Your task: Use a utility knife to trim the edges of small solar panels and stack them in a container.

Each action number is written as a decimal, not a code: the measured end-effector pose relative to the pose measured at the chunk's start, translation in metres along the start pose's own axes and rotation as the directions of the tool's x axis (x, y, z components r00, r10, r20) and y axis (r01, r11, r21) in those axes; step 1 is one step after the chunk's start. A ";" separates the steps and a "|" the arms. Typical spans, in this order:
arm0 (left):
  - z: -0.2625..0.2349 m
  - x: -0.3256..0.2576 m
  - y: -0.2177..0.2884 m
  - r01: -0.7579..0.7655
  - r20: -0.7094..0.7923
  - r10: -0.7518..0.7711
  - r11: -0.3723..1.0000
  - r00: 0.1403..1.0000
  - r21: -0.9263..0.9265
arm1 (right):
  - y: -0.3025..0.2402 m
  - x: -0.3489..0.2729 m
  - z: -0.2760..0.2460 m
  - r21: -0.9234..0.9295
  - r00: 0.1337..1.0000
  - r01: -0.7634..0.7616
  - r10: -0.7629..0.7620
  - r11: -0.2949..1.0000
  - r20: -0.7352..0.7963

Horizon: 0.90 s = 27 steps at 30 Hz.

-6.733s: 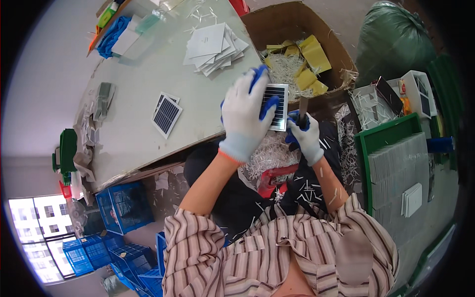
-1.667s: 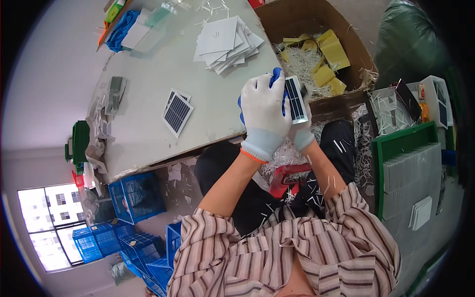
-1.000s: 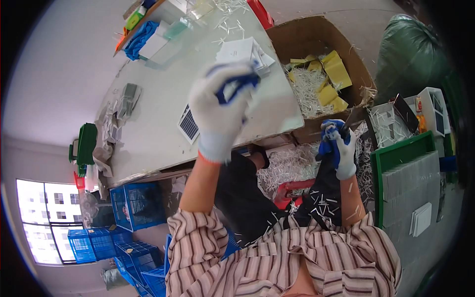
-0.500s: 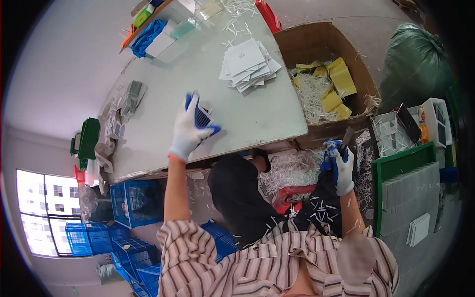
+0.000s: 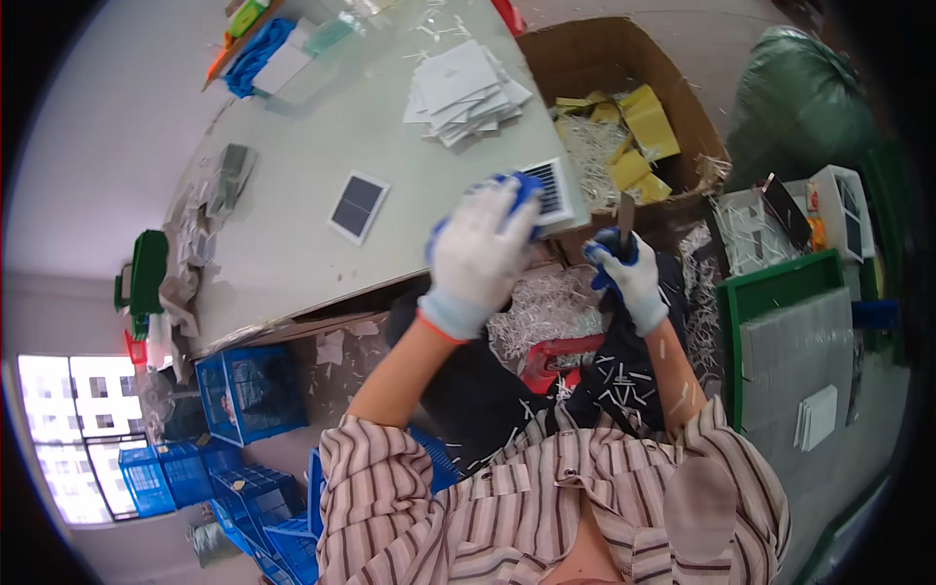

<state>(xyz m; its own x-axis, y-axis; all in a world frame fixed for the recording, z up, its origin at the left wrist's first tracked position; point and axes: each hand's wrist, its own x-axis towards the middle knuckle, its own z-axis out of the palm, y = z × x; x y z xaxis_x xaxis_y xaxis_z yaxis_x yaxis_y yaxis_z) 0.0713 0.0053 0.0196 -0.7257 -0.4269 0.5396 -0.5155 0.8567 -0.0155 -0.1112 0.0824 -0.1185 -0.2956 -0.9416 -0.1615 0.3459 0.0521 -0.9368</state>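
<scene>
Grey worktable [image 5: 292, 224], littered floor [image 5: 546, 312], blue crates [image 5: 234, 390]

gloves [image 5: 478, 255]: white, blue | shirt [image 5: 546, 507]: brown-white striped | tray [image 5: 770, 292]: green

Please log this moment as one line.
left hand: holds panel | right hand: grips tool | table: second panel, sheet stack

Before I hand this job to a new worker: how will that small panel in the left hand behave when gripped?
The small panel looks thin and flat, so probably stiff, light and brittle. The left hand grips it by one edge in a glove, so it may slip or crack if squeezed.
</scene>
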 end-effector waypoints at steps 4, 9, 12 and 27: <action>0.027 0.019 0.030 0.015 0.166 0.013 0.986 0.986 -0.167 | 0.001 0.008 0.002 0.009 0.990 0.134 -0.133 0.991 -0.035; 0.056 0.046 0.024 0.210 -0.024 -0.214 0.970 0.976 -0.123 | 0.013 0.019 0.009 -0.013 0.969 0.245 -0.245 0.969 0.031; 0.062 0.050 0.023 0.216 -0.018 -0.221 0.965 0.975 -0.150 | 0.005 0.028 0.003 -0.057 0.961 0.273 -0.270 0.960 0.053; 0.070 0.053 0.030 0.286 -0.129 -0.301 0.951 0.945 -0.121 | 0.001 0.000 0.006 -0.093 0.977 0.212 -0.212 0.973 0.011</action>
<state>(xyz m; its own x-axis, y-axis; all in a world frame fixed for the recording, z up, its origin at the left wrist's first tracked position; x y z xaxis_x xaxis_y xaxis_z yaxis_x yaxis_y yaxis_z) -0.0146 -0.0120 -0.0116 -0.4718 -0.6238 0.6231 -0.6428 0.7271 0.2411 -0.1056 0.0806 -0.1173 -0.3526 -0.9347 0.0439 0.1908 -0.1177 -0.9746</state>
